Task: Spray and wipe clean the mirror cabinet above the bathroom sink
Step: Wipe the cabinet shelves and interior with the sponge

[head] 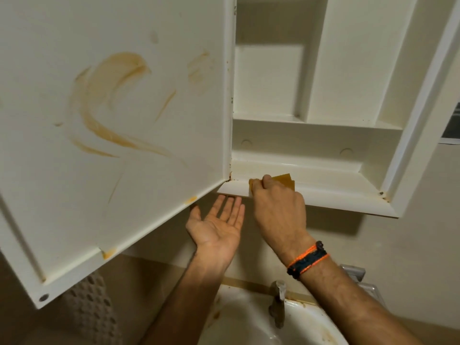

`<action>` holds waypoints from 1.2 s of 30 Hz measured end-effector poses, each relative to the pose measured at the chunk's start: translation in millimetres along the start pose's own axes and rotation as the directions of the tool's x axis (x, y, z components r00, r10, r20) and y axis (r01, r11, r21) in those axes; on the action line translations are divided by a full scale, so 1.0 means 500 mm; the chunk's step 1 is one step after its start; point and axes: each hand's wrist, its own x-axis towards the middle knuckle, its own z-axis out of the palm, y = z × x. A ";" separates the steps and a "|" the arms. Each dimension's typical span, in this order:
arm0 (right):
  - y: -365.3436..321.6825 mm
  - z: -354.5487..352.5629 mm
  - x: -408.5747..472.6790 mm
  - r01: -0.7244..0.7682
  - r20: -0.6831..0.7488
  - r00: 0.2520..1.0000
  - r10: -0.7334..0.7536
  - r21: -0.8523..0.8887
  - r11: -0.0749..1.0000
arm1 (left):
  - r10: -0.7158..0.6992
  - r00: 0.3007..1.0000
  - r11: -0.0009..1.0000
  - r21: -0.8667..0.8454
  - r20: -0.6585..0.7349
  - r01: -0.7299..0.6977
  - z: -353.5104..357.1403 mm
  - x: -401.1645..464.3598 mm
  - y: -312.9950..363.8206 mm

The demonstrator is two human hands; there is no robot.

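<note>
The white cabinet (311,195) hangs above the sink with its door (119,135) swung open to the left. Brown smears streak the door's inner face. My right hand (278,210) grips a yellow-brown cloth (286,181) and presses it on the cabinet's bottom ledge near the hinge corner. My left hand (216,225) is held palm up with straight fingers just under the ledge, below the cloth, holding nothing. The mirror side of the door is hidden.
A white sink (249,324) with brown stains and a metal tap (277,302) lies below my arms. A perforated white basket (92,312) stands at the lower left under the door. Empty shelves (316,123) fill the cabinet. A window edge (451,128) shows at right.
</note>
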 end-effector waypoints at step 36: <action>-0.049 -0.011 0.042 0.236 -0.015 0.971 -0.238 -0.085 0.968 | 0.040 0.999 0.978 0.204 -0.033 -0.033 0.014 -0.009 0.004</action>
